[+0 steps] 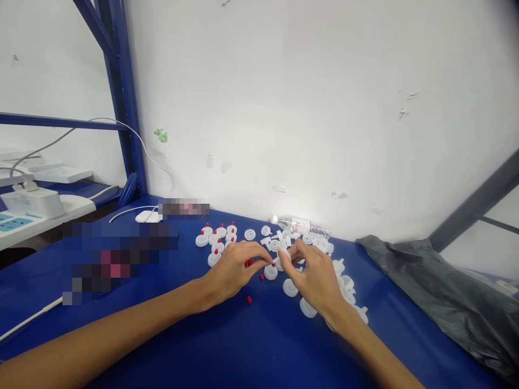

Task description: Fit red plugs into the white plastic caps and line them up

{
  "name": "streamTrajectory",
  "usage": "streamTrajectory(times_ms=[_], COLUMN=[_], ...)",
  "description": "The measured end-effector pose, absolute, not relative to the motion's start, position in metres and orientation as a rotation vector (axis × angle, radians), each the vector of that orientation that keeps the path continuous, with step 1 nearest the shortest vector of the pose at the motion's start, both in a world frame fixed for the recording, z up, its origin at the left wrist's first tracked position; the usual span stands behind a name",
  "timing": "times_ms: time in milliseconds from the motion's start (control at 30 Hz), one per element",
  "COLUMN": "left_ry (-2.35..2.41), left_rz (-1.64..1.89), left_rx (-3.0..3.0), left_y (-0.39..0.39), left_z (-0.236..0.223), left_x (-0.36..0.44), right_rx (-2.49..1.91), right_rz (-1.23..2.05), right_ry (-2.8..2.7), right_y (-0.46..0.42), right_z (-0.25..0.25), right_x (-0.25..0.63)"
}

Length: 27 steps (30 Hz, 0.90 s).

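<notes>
My left hand (231, 271) is closed in a pinch, thumb and forefinger meeting at a small red cap (273, 265). Just right of it, my right hand (314, 274) grips a white plastic lid (285, 257) between thumb and fingers; part of the lid is hidden. A round white lid (271, 273) sits on the table right below the fingertips. Loose red caps lie near my left hand, one red cap (249, 300) closest to me. More red caps (248, 263) show between my left thumb and forefinger.
Several white lids with red tips (214, 258) stand left of my hands. White spouted lids (347, 289) are scattered around my right hand. Behind lies a clear bottle (302, 226). Dark grey plastic sheeting (438, 292) covers the right side of the blue table (251, 351).
</notes>
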State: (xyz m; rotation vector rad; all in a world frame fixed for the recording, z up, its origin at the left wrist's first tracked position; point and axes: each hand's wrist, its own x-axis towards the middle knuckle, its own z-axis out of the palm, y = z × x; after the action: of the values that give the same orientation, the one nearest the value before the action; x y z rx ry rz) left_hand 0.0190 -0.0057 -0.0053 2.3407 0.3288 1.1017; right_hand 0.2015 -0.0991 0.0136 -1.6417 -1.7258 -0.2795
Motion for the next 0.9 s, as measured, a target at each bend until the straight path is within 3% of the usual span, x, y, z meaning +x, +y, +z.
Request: streamTrajectory(times_ms=[433, 900], left_ry=[0.479, 0.390], left_rz=[0.701, 0.924], left_rx=[2.947, 2.869], left_y=[-0.0001, -0.0076], left_z=[-0.0120, -0.0108], left_x=[0.0159, 0.0179], right_rx=[-1.658, -1.702], right_rz=[-0.295, -0.331], right_ry=[-1.766, -1.874], right_y=[-0.1011, -0.0957], right_z=[0.0160, 0.0125], right_x=[0.2030, 0.2082])
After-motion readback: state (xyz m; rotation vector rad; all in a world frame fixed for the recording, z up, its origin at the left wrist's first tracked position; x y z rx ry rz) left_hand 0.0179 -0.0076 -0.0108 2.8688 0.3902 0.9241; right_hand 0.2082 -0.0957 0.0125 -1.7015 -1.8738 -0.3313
